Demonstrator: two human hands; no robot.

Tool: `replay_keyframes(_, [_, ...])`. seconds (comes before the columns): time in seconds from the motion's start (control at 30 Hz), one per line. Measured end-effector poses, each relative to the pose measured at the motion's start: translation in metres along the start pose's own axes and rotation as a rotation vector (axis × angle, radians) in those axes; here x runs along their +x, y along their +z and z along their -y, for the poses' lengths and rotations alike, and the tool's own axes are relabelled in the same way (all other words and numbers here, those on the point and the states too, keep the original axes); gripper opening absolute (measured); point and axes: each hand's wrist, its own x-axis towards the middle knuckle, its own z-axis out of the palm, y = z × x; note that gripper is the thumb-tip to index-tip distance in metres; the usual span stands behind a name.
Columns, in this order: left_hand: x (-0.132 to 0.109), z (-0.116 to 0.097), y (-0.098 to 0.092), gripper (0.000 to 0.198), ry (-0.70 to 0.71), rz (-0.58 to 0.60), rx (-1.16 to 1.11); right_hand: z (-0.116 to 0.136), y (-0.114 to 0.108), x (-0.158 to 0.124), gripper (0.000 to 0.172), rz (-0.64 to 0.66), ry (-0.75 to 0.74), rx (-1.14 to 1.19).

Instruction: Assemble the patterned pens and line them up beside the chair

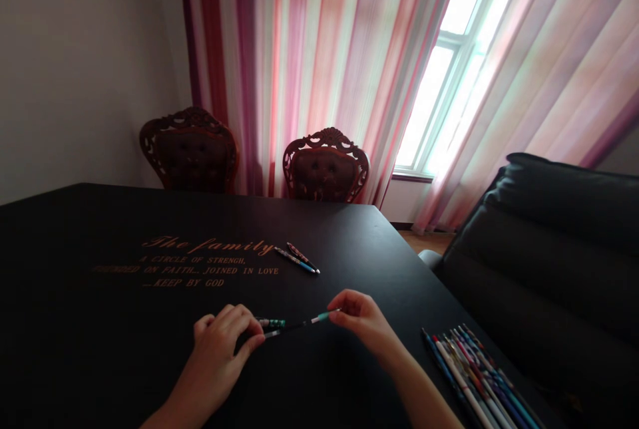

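Above the black table (349, 243), my left hand (224, 342) pinches a thin clear-and-dark pen piece (274, 334) that points right. My right hand (364, 319) pinches a teal and white pen part (322, 316); its tip faces the dark end of the left piece, with a small gap visible between them. A green patterned pen part (272, 322) shows just behind my left fingers, partly hidden; whether the hand touches it I cannot tell. Farther back lie two pens side by side, one with a blue section (298, 261) and one dark patterned (302, 256).
Several pens (474, 376) lie in a row at the table's right edge, near my right forearm. Gold lettering (210, 245) marks the tabletop. Two carved chairs (192, 156) (327, 169) stand behind the table, and a black leather seat (554, 249) is at the right.
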Motion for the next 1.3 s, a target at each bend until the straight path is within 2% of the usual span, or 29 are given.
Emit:
replay_keyframes(0.33, [-0.004,-0.005,0.004,0.01,0.068,0.02,-0.06,-0.011,0.032,-0.005,0.035,0.081,0.048,0.066])
replay_keyframes(0.43, [-0.004,-0.004,0.005,0.013,0.079,0.025,-0.062,-0.011,0.036,-0.006,0.035,0.061,0.059,0.097])
replay_keyframes(0.63, [0.002,0.014,0.008,0.032,0.028,-0.074,0.005,-0.006,0.022,-0.002,0.036,-0.016,0.057,0.122])
replay_keyframes(0.77, [0.007,0.022,0.007,0.02,-0.039,-0.039,0.054,-0.009,0.006,0.002,0.037,-0.064,0.035,0.066])
replay_keyframes(0.9, [0.008,0.02,0.003,0.011,-0.096,0.0,-0.012,-0.01,-0.004,0.005,0.036,-0.095,0.017,-0.002])
replay_keyframes(1.1, [0.006,0.019,0.001,0.011,-0.097,-0.002,-0.103,-0.009,-0.006,0.004,0.032,-0.067,0.005,0.009])
replay_keyframes(1.3, [0.005,0.013,-0.001,0.01,-0.11,0.047,-0.127,-0.007,-0.003,0.002,0.027,-0.018,0.001,0.007])
